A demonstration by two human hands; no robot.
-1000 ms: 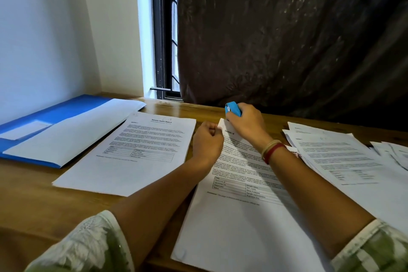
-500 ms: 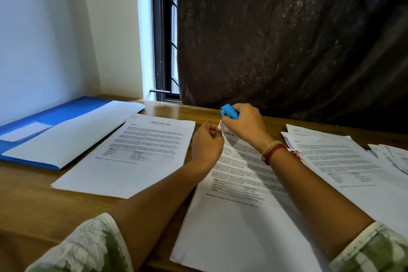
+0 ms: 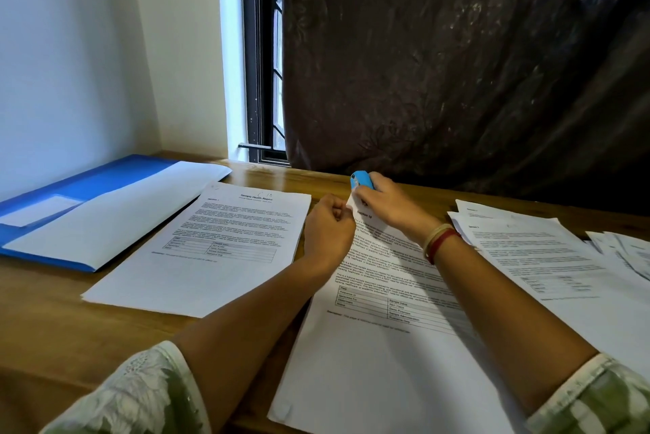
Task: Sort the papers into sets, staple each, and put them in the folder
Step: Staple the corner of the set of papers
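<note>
A set of printed papers lies in front of me on the wooden table. My right hand grips a small blue stapler at the set's top left corner. My left hand pinches the same corner from the left, fingers curled on the paper's edge. Another printed set lies flat to the left. An open blue folder with white sheets in it lies at the far left.
More loose printed sheets are spread at the right, reaching the frame edge. A dark curtain hangs behind the table, with a window frame and a white wall to the left.
The right hand has shifted the stapler slightly left along the corner of the papers. The left hand stays on the corner. The papers have not moved.
</note>
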